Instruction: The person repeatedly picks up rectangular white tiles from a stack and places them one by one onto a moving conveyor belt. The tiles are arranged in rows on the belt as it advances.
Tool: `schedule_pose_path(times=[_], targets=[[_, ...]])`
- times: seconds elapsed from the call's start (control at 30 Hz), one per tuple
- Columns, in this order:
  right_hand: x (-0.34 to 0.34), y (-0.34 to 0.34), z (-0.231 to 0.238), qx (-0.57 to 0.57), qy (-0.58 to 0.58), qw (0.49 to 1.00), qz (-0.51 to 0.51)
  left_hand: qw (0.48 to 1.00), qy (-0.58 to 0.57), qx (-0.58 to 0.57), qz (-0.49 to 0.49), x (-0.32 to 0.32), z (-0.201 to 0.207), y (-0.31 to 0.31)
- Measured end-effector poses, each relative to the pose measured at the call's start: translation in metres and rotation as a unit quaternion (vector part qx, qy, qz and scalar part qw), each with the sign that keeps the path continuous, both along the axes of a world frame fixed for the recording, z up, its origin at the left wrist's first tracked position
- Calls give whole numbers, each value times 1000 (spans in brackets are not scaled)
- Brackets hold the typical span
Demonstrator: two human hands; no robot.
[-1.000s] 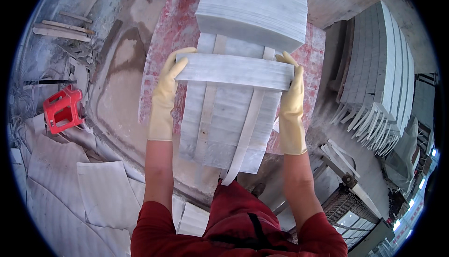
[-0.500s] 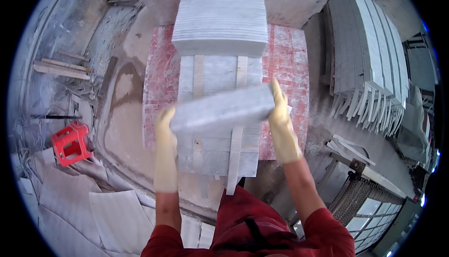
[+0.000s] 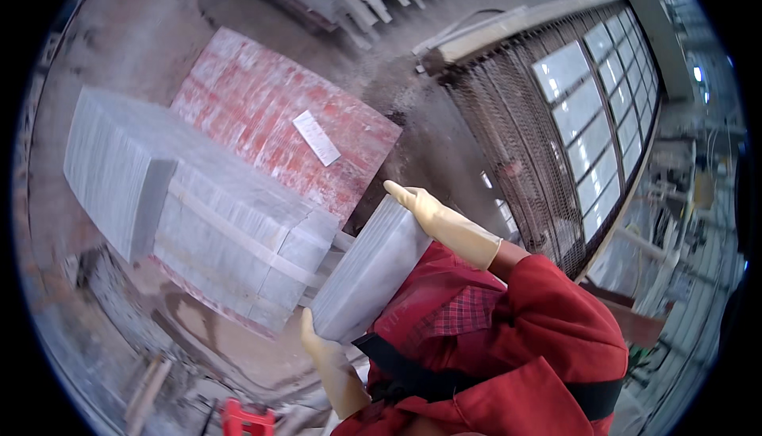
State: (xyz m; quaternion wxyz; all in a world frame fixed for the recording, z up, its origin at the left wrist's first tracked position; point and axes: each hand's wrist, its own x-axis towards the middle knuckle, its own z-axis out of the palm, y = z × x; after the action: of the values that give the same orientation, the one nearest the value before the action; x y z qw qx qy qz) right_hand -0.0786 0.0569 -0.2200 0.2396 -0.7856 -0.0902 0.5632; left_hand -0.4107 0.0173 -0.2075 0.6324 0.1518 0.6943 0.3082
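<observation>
A short stack of grey stone tiles (image 3: 377,265) is held in front of my body, its layered edges facing up and away. My left hand (image 3: 327,357), in a pale yellow rubber glove, is closed on its near-left end. The matching glove of my right hand (image 3: 440,218) grips the opposite end, thumb over the top edge. Most fingers of both hands are hidden behind the tiles. Just left of the held stack lies a larger pile of grey tiles (image 3: 230,238), with pale strips across it and a taller block of tiles (image 3: 111,170) at its far end.
The pile rests on a dusty red board (image 3: 270,103) that bears a small white piece (image 3: 316,138). To the right runs a mesh conveyor (image 3: 516,142) carrying glossy pale tiles (image 3: 567,87). A red plastic stool (image 3: 246,420) is at the bottom, beyond my left hand.
My body and view have turned right, away from the pile. The held tile stack has moved from over the pile to close before my body, both hands still on it.
</observation>
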Motion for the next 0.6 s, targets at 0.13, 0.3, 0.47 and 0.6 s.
schedule_pose_path(times=[0.13, 0.3, 0.47, 0.6], targets=[[69, -65, -6, 48, -17, 996, -69, 993, -68, -94, -30, 56, -3, 11], [142, -114, 40, 129, -23, 979, -155, 982, -135, -77, -103, 125, -43, -5], [213, -156, 92, 149, -78, 957, -236, 962, -193, -168, -97, 226, -50, -15], [260, -187, 103, 107, -104, 947, -285, 951, -183, -219, -116, 288, -66, -28]])
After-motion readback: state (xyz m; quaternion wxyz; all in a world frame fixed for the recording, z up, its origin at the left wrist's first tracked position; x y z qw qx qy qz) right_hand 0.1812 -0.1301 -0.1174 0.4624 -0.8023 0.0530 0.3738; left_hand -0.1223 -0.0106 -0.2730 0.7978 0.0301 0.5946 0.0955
